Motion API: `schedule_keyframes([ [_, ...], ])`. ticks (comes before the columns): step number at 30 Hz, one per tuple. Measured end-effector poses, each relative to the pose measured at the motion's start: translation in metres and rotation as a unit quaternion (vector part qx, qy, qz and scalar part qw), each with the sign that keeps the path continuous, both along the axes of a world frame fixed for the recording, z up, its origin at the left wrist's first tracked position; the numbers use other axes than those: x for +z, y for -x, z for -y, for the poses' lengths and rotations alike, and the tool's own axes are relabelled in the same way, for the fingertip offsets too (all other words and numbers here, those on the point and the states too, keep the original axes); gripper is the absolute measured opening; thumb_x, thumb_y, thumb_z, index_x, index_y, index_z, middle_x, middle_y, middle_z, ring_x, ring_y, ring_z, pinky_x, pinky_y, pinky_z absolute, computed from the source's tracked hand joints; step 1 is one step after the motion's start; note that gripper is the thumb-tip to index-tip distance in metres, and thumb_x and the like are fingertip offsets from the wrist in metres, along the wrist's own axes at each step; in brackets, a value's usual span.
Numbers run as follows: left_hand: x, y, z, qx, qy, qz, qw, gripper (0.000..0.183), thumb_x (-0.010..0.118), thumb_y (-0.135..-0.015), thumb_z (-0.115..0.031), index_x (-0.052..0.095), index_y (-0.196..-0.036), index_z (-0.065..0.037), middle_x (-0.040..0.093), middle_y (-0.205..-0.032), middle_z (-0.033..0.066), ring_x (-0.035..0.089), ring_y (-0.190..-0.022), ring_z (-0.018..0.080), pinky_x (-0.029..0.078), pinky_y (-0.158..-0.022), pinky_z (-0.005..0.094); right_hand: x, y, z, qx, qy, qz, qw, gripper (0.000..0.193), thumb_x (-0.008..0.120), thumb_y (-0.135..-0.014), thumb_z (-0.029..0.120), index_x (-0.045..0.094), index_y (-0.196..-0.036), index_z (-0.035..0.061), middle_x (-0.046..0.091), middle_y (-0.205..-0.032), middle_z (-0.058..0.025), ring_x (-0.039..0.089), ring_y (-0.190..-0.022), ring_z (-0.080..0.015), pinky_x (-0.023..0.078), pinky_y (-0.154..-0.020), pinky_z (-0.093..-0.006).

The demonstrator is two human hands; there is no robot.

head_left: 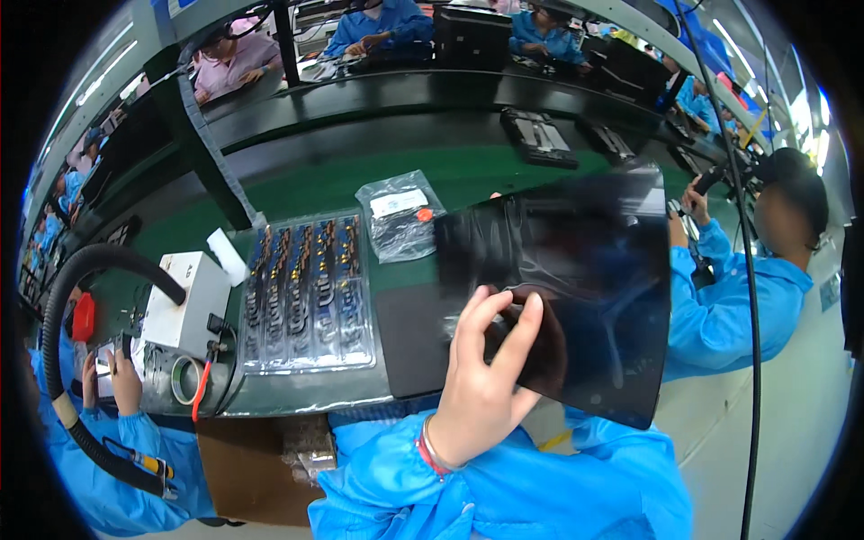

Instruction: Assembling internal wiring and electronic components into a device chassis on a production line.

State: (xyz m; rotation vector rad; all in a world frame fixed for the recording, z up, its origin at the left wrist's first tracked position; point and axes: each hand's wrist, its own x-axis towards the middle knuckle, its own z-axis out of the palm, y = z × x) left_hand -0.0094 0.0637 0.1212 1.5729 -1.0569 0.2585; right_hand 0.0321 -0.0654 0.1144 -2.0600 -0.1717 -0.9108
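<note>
A large glossy black display panel is held up, tilted, in front of me at the right of the bench. Wrinkles like those of a clear film show on its upper part. My left hand is at the panel's face, thumb and fingertips brought close together just below the wrinkles; what they pinch is too small to make out. My right hand is behind the panel, supporting it. Only a fingertip shows at the upper edge. A flat black pad lies on the bench, partly behind the panel.
Left of the pad lies a clear tray of small parts, with a plastic bag beyond. A white box with a black hose and a tape roll stand farther left. Co-workers sit on both sides. A cable hangs at right.
</note>
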Motion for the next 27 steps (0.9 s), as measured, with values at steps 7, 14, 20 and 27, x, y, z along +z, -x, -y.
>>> schedule_keyframes([
  [7,-0.009,0.02,-0.004,0.176,-0.142,0.185,0.956,0.054,0.07,-0.061,-0.004,0.064,-0.112,-0.018,0.044,-0.128,0.0154,0.042,-0.114,0.0409,0.038,-0.09,0.0473,0.021,0.004,0.032,-0.038,0.021,0.008,0.999,0.034,0.047,-0.085,-0.004,0.055,-0.118,-0.0018,0.055,-0.121,-0.0149,0.056,-0.104,-0.0231,0.041,-0.089,-0.0267],
  [14,-0.02,0.023,-0.005,0.267,-0.168,0.215,0.924,0.039,0.059,-0.079,-0.014,0.062,-0.115,-0.028,0.05,-0.126,0.0058,0.047,-0.107,0.032,0.038,-0.082,0.0421,0.024,0.006,0.049,-0.055,0.031,-0.001,0.998,0.036,0.047,-0.083,-0.006,0.055,-0.118,-0.0013,0.055,-0.122,-0.0141,0.057,-0.103,-0.0212,0.042,-0.087,-0.026],
  [20,-0.014,0.017,-0.008,0.204,-0.153,0.191,0.948,0.052,0.069,-0.064,-0.004,0.063,-0.113,-0.02,0.047,-0.122,0.0128,0.043,-0.111,0.0371,0.039,-0.088,0.0444,0.029,0.008,0.052,-0.07,0.044,-0.007,0.997,0.037,0.047,-0.082,-0.007,0.056,-0.117,-0.0009,0.055,-0.123,-0.0135,0.057,-0.101,-0.0197,0.043,-0.085,-0.0255],
  [27,-0.074,-0.009,0.011,0.041,-0.158,0.078,0.984,0.042,0.067,-0.076,0.0,0.054,-0.115,-0.001,0.054,-0.096,0.0104,0.055,-0.086,0.0146,0.048,-0.073,0.0278,0.035,0.0,0.05,-0.006,0.141,-0.091,0.986,0.047,0.049,-0.071,-0.012,0.057,-0.116,0.0001,0.056,-0.121,-0.0147,0.06,-0.091,-0.0212,0.046,-0.076,-0.0267],
])
